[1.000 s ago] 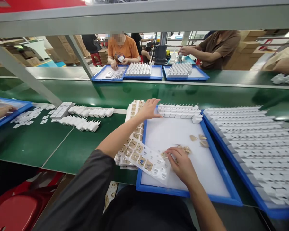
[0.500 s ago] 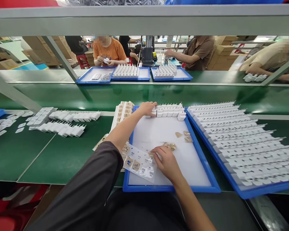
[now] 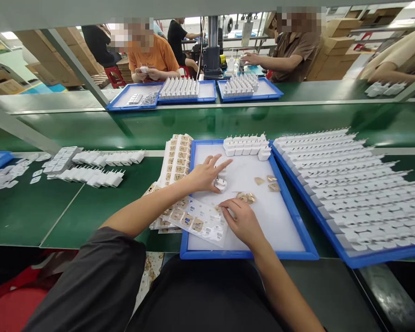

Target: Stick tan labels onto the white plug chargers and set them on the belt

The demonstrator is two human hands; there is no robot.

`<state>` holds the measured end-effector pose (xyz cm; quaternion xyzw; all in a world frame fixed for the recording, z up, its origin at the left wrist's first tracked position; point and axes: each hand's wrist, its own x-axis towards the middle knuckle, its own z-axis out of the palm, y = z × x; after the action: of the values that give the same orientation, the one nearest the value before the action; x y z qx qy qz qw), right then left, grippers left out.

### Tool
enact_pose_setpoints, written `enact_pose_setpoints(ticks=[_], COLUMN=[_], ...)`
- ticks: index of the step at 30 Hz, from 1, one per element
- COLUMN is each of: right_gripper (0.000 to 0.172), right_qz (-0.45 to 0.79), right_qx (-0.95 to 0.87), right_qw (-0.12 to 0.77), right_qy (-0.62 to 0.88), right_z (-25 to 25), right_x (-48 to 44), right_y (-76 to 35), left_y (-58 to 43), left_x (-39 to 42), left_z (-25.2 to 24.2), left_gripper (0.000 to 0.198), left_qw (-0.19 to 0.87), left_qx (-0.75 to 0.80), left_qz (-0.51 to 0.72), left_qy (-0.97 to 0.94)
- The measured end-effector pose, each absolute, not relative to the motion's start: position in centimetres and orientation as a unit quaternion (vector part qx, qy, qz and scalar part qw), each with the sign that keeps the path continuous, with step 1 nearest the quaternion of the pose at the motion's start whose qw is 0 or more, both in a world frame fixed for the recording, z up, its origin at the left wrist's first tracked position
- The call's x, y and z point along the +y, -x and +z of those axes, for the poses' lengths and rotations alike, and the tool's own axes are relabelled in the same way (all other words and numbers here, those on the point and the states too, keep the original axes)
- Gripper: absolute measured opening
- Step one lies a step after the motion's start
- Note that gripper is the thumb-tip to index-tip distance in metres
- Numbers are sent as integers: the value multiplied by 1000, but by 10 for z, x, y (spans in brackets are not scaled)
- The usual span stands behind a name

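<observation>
Left grip [image 3: 207,175] held white plug [image 3: 220,184] above blue tray [image 3: 249,254], right grip [image 3: 244,223] touched label sheet [image 3: 197,221], plug row [image 3: 245,144] at tray's far edge, on green counter [image 3: 90,207]

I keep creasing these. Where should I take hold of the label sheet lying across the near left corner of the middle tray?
Pinch the label sheet by its left edge, coming from the left. It bridges the rim of the blue tray, so that end likely sits lifted, while its right end lies flat on the tray floor under fingertips of the right hand.
</observation>
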<state>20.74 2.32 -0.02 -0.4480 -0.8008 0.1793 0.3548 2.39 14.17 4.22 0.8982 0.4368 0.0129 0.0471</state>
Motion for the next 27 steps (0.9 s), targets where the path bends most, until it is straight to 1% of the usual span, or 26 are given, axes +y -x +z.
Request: enact_pose_setpoints(ticks=[1,2,5,9,10,12,15,16,18,20,21,24,26,27], right_gripper=[18,18,18,18,17,18,38,41,39,35,33,31,32,32], right_qz=[182,185,190,196,200,220,268,275,267,247,237,208,179,163], right_qx=[-799,-799,-797,-793,-789,-776,-765,-768,-775,-777,-773,-754,-743,-739], right_qw=[355,354,349,345,351,371,407,416,434,452,462,489,501,504], right_qy=[449,450,455,462,463,459,421,402,373,362,364,385,405,417], right_z=[0,0,-1,-1,1,5,15,18,24,28,28,26,22,20], right_x=[23,23,23,23,22,21,17,16,14,12,12,10,9,8], right_y=[-208,-208,-209,-209,-209,-208,-202,-200,-195,-190,-188,-183,-180,-177], left_y=[-22,-19,-9,14,20,29,29,26,16,8,5,4,7,9], left_x=[140,138,134,117,110,91,58,48,32,21,18,11,7,6], left_z=[42,40,34,33,35,40,40,37,30,22,19,17,18,20], left_gripper=[114,113,98,94,92,85,75,72,62,52,46,29,28,31], left_qw=[49,59,116,204,248,374,548,588,639,640,618,484,422,413], left_qx=[454,470,495,504,500,477,418,400,373,365,370,430,462,465], left_qz=[16,19,46,154,194,269,365,392,439,479,500,533,513,497], left_qy=[-890,-880,-860,-825,-806,-748,-626,-584,-511,-477,-480,-545,-588,-605])
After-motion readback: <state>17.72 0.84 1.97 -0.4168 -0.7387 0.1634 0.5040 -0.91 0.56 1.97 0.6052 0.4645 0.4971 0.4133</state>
